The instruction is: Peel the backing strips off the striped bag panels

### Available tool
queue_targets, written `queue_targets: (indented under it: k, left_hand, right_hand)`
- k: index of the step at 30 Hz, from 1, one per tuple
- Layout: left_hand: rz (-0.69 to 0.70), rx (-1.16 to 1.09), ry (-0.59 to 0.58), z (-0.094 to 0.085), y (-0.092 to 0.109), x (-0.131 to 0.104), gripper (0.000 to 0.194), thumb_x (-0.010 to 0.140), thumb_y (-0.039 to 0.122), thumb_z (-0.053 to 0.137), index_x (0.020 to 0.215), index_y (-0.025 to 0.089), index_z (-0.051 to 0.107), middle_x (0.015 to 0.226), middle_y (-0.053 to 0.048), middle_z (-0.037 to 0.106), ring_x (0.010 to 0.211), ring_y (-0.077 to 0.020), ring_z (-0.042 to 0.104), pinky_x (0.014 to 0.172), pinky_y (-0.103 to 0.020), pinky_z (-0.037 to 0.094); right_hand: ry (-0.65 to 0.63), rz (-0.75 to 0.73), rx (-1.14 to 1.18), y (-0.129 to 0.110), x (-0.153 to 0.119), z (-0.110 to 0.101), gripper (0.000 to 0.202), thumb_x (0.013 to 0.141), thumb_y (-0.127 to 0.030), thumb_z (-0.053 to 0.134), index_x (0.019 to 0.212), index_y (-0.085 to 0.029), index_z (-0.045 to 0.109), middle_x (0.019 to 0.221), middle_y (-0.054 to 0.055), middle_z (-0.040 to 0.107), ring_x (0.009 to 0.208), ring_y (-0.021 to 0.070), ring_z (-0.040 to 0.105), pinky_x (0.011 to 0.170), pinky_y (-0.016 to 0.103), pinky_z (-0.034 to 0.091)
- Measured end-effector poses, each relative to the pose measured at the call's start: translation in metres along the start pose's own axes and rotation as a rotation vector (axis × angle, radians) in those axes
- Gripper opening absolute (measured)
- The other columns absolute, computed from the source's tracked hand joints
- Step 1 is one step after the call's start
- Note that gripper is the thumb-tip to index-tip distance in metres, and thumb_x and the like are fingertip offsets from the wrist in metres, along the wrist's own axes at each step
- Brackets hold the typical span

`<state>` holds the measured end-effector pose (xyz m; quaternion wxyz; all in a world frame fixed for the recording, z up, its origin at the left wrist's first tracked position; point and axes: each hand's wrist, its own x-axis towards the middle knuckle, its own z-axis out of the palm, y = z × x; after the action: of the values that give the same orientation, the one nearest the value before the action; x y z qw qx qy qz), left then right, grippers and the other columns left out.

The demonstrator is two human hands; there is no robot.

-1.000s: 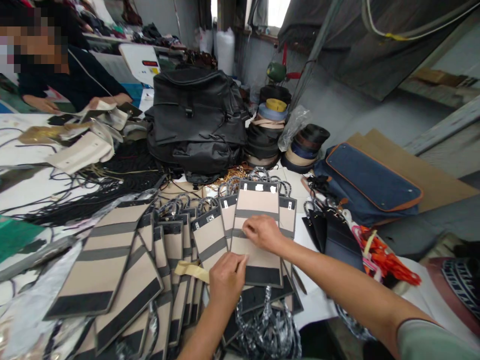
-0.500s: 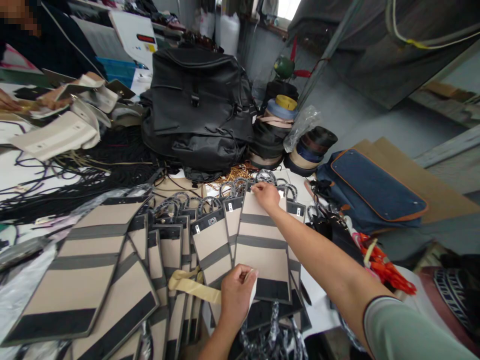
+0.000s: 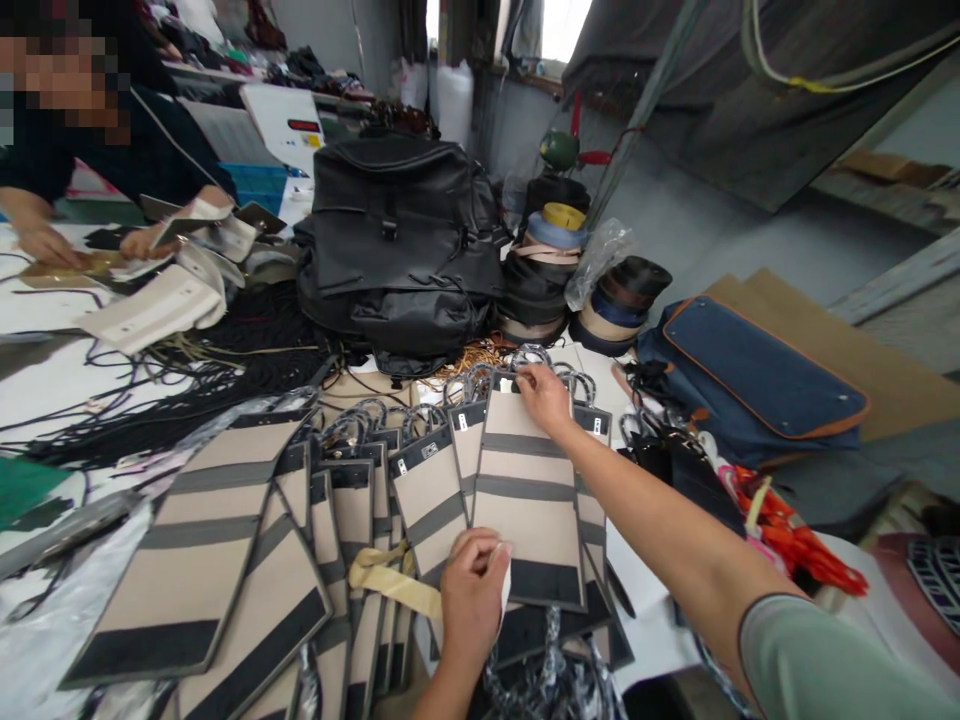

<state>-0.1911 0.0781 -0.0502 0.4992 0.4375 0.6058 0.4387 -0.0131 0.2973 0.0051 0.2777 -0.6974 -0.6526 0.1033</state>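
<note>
My left hand (image 3: 474, 590) is closed, thumb against fingers, on a thin white slip (image 3: 505, 582). A tan, ribbon-like strip (image 3: 405, 588) runs from the left to behind this hand; whether it joins the slip is hidden. My right hand (image 3: 546, 400) reaches to the dark top band of a beige and black flat bag (image 3: 525, 525), fingers pinched together. Beside its fingertips is a small white label (image 3: 506, 385); what the fingertips hold, if anything, is not visible. A neighbouring beige bag (image 3: 429, 485) bears white marks on its dark band.
More flat bags (image 3: 187, 550) overlap at the left. Behind stand a black backpack (image 3: 397, 250) and stacked webbing rolls (image 3: 551, 260). A blue bag (image 3: 765, 370) lies to the right, black cords (image 3: 262, 340) to the left. A co-worker's hands (image 3: 49, 245) handle pieces at far left.
My right hand has shifted slightly right along the bag's top band, and the white label now shows beside its fingers. My left hand keeps its pinch. The view has turned a little left.
</note>
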Motion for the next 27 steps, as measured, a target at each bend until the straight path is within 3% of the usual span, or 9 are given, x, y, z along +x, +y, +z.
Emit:
queue_targets:
  k: [3,7,12,15,17,19,22,25,27]
  left_hand:
    - [0.11,0.141,0.066,-0.005,0.009,0.009,0.019,0.074,0.04,0.07,0.066,0.023,0.071,0.13,-0.012,0.062,0.126,-0.0323,0.05,0.107,-0.047,0.035]
    - [0.024,0.164,-0.039,-0.004,0.013,0.027,0.018,0.073,0.037,0.071,0.066,0.02,0.071,0.132,-0.017,0.062,0.133,-0.0358,0.045,0.109,-0.052,0.03]
    - [-0.089,0.005,-0.073,0.0,0.031,0.026,0.032,0.067,0.048,0.076,0.061,0.018,0.067,0.096,-0.013,0.076,0.121,-0.0357,0.057,0.1,-0.047,0.042]
    - [-0.044,0.023,-0.071,0.004,0.052,0.01,0.035,0.066,0.051,0.077,0.066,0.017,0.069,0.111,-0.014,0.072,0.117,-0.0337,0.06,0.098,-0.044,0.045]
    - [0.033,0.09,-0.142,0.009,0.066,-0.003,0.033,0.07,0.05,0.075,0.069,0.017,0.071,0.128,-0.016,0.064,0.124,-0.0332,0.055,0.104,-0.044,0.042]
    - [0.1,0.156,-0.239,0.015,0.078,-0.016,0.029,0.073,0.048,0.073,0.068,0.019,0.071,0.133,-0.015,0.061,0.13,-0.0332,0.05,0.109,-0.045,0.037]
    - [0.158,0.208,-0.376,0.025,0.092,-0.033,0.028,0.074,0.047,0.072,0.066,0.02,0.07,0.138,-0.012,0.058,0.13,-0.0333,0.05,0.112,-0.047,0.034]
    - [0.117,0.199,-0.387,0.024,0.099,-0.048,0.033,0.071,0.052,0.073,0.067,0.019,0.07,0.13,-0.013,0.064,0.116,-0.0327,0.061,0.101,-0.043,0.045]
    - [0.012,0.212,-0.305,0.015,0.1,-0.059,0.039,0.068,0.057,0.073,0.072,0.019,0.07,0.101,-0.011,0.074,0.093,-0.0291,0.069,0.084,-0.037,0.053]
  right_hand:
    - [-0.057,-0.085,0.01,0.002,-0.05,-0.01,0.025,0.089,-0.034,0.054,0.109,-0.023,0.066,0.102,0.004,0.066,0.093,0.0194,0.059,0.085,0.029,0.044]
    - [-0.129,-0.077,-0.063,-0.002,-0.1,-0.009,0.034,0.085,-0.039,0.062,0.115,-0.023,0.064,0.106,0.008,0.064,0.103,0.0241,0.056,0.092,0.033,0.042]
    - [-0.147,0.07,-0.133,-0.02,-0.111,-0.008,0.058,0.078,-0.056,0.067,0.125,-0.022,0.06,0.116,0.013,0.061,0.113,0.0316,0.05,0.097,0.044,0.037]
    - [-0.148,0.147,-0.099,-0.032,-0.111,-0.017,0.073,0.074,-0.064,0.066,0.132,-0.022,0.053,0.123,0.015,0.058,0.117,0.0342,0.049,0.097,0.048,0.036]
    - [-0.166,0.175,-0.065,-0.038,-0.111,-0.029,0.08,0.07,-0.066,0.066,0.135,-0.022,0.051,0.126,0.016,0.058,0.117,0.035,0.05,0.096,0.049,0.038]
    - [-0.24,0.168,-0.051,-0.042,-0.107,-0.048,0.07,0.07,-0.058,0.067,0.129,-0.022,0.058,0.12,0.014,0.063,0.111,0.0336,0.056,0.09,0.045,0.043]
    - [-0.328,0.092,-0.072,-0.037,-0.097,-0.095,0.034,0.073,-0.04,0.063,0.101,-0.022,0.073,0.1,0.01,0.072,0.095,0.0287,0.064,0.079,0.036,0.047]
    - [-0.159,0.023,-0.042,-0.002,-0.088,-0.163,0.022,0.077,-0.027,0.056,0.084,-0.021,0.076,0.089,0.007,0.074,0.086,0.0248,0.066,0.074,0.032,0.046]
    - [-0.028,0.033,0.066,0.042,-0.089,-0.213,0.026,0.078,-0.02,0.05,0.08,-0.02,0.076,0.082,0.004,0.074,0.079,0.0213,0.066,0.071,0.029,0.046]
